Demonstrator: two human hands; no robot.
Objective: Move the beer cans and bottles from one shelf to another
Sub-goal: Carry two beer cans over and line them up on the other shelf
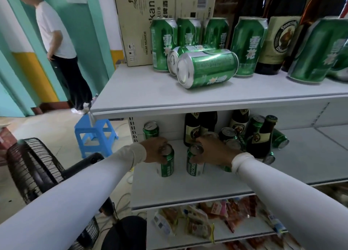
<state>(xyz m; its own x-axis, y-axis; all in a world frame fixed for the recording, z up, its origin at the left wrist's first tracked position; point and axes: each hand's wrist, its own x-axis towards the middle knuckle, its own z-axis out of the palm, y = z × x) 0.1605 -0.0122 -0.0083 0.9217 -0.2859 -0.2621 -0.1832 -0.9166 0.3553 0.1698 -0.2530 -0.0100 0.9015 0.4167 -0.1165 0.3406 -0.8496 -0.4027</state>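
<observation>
Down on the middle shelf, both my hands — left hand, right hand — have fingers curled round a green can each (left can, right can); the right grip looks top-heavy, I think, so it might slip on lifting.

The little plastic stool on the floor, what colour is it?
Blue: the stool shows plainly in the head view, left of the shelves.

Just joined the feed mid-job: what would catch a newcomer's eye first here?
Both hands grip upright green cans on the middle shelf: the left hand holds the left can, the right hand the right can. On the top shelf, two green cans lie on their sides before a standing row. A blue stool stands left of the shelving.
</observation>
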